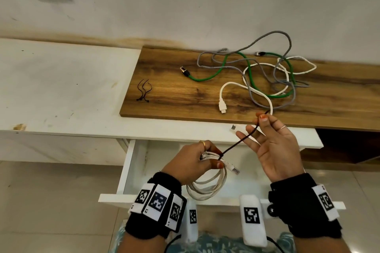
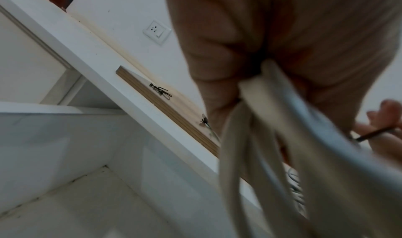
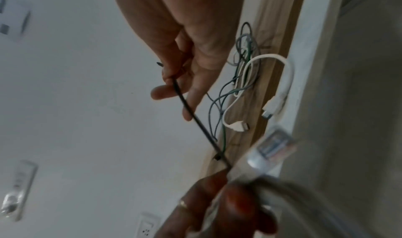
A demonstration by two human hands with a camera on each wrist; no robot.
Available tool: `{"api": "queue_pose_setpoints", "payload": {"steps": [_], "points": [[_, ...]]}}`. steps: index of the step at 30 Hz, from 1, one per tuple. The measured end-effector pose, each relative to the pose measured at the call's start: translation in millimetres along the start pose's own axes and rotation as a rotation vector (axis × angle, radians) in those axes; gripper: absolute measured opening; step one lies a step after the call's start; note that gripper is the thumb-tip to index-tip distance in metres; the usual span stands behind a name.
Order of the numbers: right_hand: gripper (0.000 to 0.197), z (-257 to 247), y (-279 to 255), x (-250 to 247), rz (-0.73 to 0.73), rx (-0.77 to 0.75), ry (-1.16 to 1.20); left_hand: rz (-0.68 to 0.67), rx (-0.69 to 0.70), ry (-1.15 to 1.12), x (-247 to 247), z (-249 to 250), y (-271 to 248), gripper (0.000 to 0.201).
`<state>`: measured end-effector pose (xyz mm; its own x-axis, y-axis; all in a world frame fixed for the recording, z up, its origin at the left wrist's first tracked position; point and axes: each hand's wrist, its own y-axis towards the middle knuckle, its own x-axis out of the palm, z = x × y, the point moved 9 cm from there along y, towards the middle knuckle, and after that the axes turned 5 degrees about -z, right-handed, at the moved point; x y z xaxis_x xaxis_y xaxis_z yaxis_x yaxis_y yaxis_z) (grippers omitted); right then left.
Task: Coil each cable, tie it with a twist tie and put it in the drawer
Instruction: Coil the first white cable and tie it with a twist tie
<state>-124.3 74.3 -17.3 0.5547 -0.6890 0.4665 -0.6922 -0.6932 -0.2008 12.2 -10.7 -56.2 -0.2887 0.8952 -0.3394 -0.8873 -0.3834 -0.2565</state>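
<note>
Both hands grip: left hand [image 1: 191, 160] round coiled white cable [image 1: 207, 187], right hand [image 1: 273, 146] pinching thin black tie [image 1: 238, 144].

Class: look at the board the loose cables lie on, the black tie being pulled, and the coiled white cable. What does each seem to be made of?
Board: wood or wood-look laminate, matt, with brown grain streaks.
Black tie: thin and smooth, stretched straight between the left hand and the right hand; probably plastic, perhaps over wire.
Coiled white cable: flexible plastic jacket, clear plastic plug.
</note>
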Motion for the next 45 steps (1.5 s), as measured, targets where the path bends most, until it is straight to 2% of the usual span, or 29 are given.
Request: {"api": "queue_pose_setpoints", "payload": {"steps": [10, 17, 19, 23, 26, 29, 32, 35, 39, 41, 43, 45], "points": [[0.017, 16.5, -43.0, 51.9, -0.146, 0.148, 0.001, 0.29, -0.026, 0.023, -21.2, 2.4, 1.8, 0.011], [0.017, 26.7, -47.9, 54.1, -0.2, 0.197, 0.031, 0.325, 0.016, 0.021, -23.4, 10.9, -1.9, 0.016], [0.016, 31.2, -45.1, 53.7, -0.194, 0.199, 0.069, 0.315, -0.024, -0.161, -20.7, 2.5, -2.8, 0.013], [0.019, 41.4, -37.9, 52.0, -0.206, 0.191, 0.174, 0.186, -0.128, -0.87, -6.7, -13.8, -5.4, 0.02], [0.017, 46.3, -32.6, 49.8, -0.243, 0.162, 0.181, 0.105, -0.149, -1.1, -3.6, -15.6, -3.7, 0.025], [0.024, 53.1, -29.0, 48.3, -0.319, 0.148, 0.171, 0.035, -0.165, -1.204, -1.9, -18.1, -3.8, 0.026], [0.036, 61.5, -29.0, 50.1, -0.42, 0.156, 0.049, 0.02, -0.148, -1.192, -3.1, -20.9, -4.9, 0.04], [0.049, 69.3, -27.9, 50.5, -0.493, 0.171, -0.116, 0.135, -0.161, -1.043, -9.7, -27.6, -5.6, 0.027], [0.034, 73.1, -28.6, 46.1, -0.628, 0.183, -0.292, 0.24, -0.127, -0.812, -21.0, -31.0, -6.5, 0.022], [0.035, 57.8, -26.0, 41.2, -0.655, 0.124, -0.324, 0.265, -0.111, -0.715, -27.2, -31.5, -7.7, 0.022], [0.044, 36.6, -12.9, 25.8, -0.508, 0.077, -0.207, 0.263, -0.109, -0.667, -28.8, -32.1, -8.8, 0.023], [0.049, 29.7, 3.7, 2.3, -0.275, 0.082, -0.123, 0.227, -0.109, -0.662, -23.9, -29.6, -8.2, 0.024]]}}
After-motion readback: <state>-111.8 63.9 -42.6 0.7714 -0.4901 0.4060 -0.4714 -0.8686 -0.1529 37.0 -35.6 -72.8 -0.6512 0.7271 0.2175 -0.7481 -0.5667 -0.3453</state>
